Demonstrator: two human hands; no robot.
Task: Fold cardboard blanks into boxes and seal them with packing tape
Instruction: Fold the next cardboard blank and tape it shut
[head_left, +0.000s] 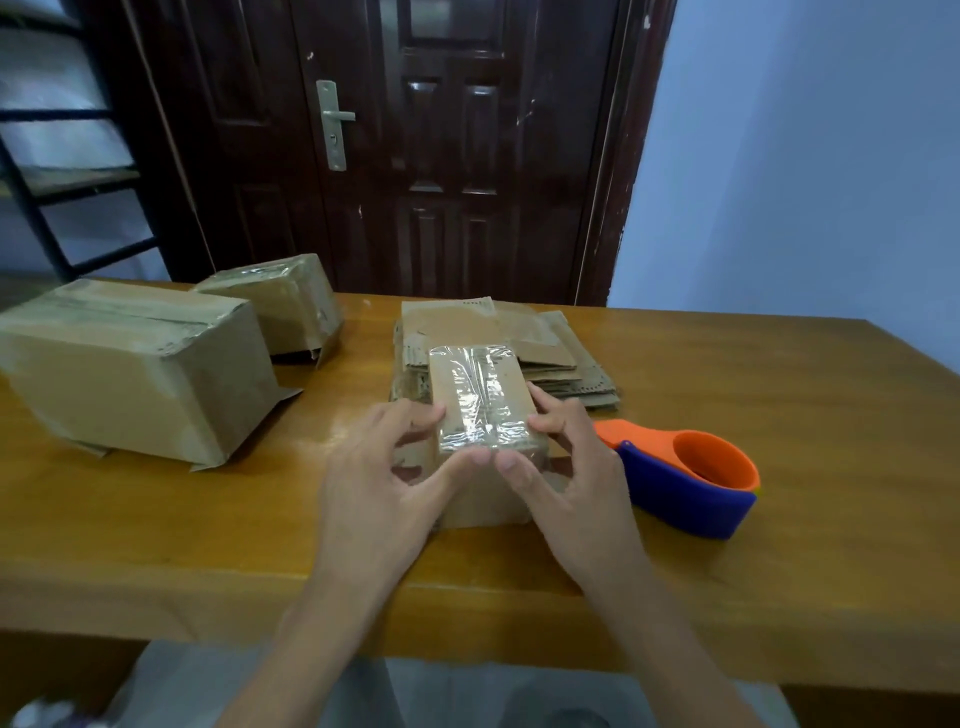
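Note:
A small cardboard box (480, 400) stands on the wooden table (779, 415), its top face covered with wrinkled clear tape. My left hand (384, 483) holds its left side, thumb on the near top edge and fingers curled along the flank. My right hand (566, 467) holds the right side the same way, its thumb meeting the left thumb at the near edge. Behind the box lies a stack of flat cardboard blanks (545, 353). An orange and blue tape dispenser (691, 478) lies just right of my right hand.
Two taped boxes stand at the left: a large one (135, 369) and a smaller one (285, 301) behind it. A dark wooden door (441, 156) and a black metal rack (62, 156) are beyond the table's far edge.

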